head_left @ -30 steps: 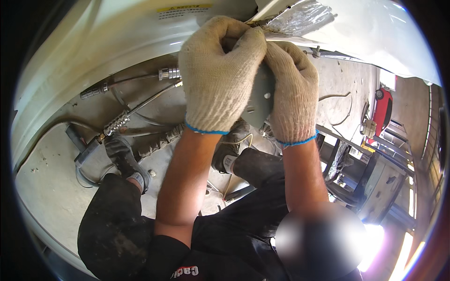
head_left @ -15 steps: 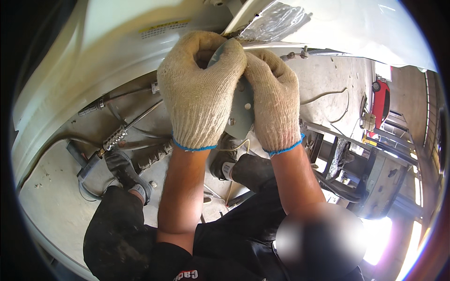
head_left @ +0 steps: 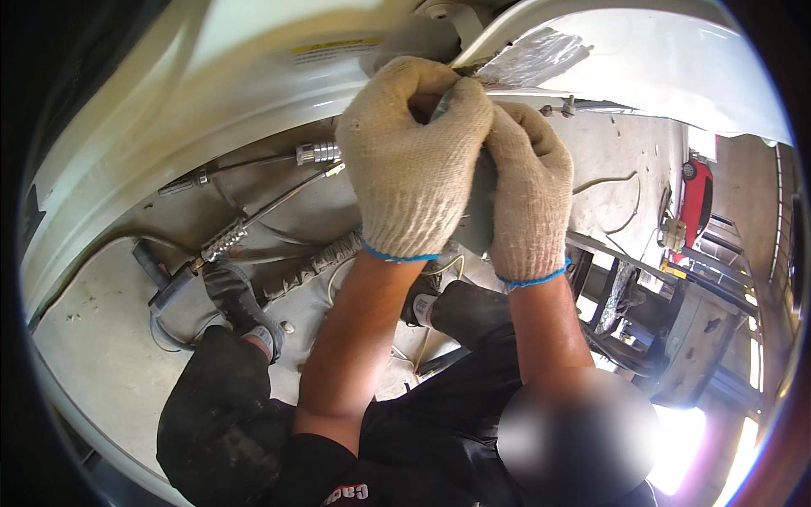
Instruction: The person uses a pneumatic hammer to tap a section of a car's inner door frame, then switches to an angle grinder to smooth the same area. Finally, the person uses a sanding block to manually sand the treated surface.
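Both of my hands wear knitted cream work gloves with blue cuffs, and they meet at the edge of a white vehicle body panel (head_left: 676,63). My left hand (head_left: 414,160) is closed, with thumb and fingers pinching a thin grey-green sheet (head_left: 482,203). Beside it, my right hand (head_left: 532,194) is also closed on the sheet, its fingers curled. Part of the sheet hangs down between the gloves; the rest is hidden by them. Just above my fingertips, a silvery, crinkled patch (head_left: 536,57) covers part of the panel.
On the pale floor (head_left: 93,338) lie a rod tool with a coiled spring (head_left: 224,243), a hose (head_left: 110,245) and a tool with a ribbed metal end (head_left: 318,153). White bodywork (head_left: 253,93) curves overhead. Metal frames (head_left: 621,296) and a red car (head_left: 697,198) are at the right.
Both gloved hands and the panel edge have shifted right in the view, the left hand more than the right. Less of the sheet shows between the gloves. Both hands keep their grip.
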`<action>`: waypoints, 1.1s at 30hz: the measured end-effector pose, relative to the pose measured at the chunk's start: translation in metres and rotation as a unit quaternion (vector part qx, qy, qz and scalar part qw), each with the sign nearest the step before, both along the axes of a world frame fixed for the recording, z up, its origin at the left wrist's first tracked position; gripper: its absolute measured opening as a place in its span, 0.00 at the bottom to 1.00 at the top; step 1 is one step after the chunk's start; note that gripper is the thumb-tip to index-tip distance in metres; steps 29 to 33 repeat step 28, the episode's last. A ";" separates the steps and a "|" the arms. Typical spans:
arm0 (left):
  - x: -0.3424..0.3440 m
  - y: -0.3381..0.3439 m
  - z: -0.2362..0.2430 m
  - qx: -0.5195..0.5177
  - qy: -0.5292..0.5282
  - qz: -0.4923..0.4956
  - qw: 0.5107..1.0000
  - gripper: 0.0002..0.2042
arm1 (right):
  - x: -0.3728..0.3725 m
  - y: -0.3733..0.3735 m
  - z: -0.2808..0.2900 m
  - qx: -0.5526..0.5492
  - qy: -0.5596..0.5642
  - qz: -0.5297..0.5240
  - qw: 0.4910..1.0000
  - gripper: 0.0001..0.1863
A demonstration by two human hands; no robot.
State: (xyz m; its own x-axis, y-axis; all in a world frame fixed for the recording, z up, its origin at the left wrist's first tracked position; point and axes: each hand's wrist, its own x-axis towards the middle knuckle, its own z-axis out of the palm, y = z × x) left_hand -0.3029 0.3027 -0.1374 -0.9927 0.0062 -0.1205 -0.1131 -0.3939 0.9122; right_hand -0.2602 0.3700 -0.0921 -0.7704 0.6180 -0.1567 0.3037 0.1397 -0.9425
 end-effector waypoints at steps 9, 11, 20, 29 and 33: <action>0.002 0.000 -0.002 0.024 -0.030 -0.016 0.999 0.05 | 0.002 0.002 -0.004 0.018 0.016 0.001 1.000 0.11; 0.004 0.001 -0.001 0.015 -0.019 -0.027 0.999 0.05 | 0.003 0.001 -0.003 0.023 0.014 -0.007 1.000 0.11; 0.002 -0.004 0.001 0.034 -0.051 -0.028 0.998 0.06 | 0.001 0.000 -0.005 0.044 0.026 0.009 0.999 0.09; 0.000 0.001 -0.002 -0.017 -0.009 0.013 1.000 0.08 | 0.000 0.001 -0.002 0.054 0.010 0.007 0.998 0.10; 0.000 0.001 -0.002 -0.017 -0.009 0.013 1.000 0.08 | 0.000 0.001 -0.002 0.054 0.010 0.007 0.998 0.10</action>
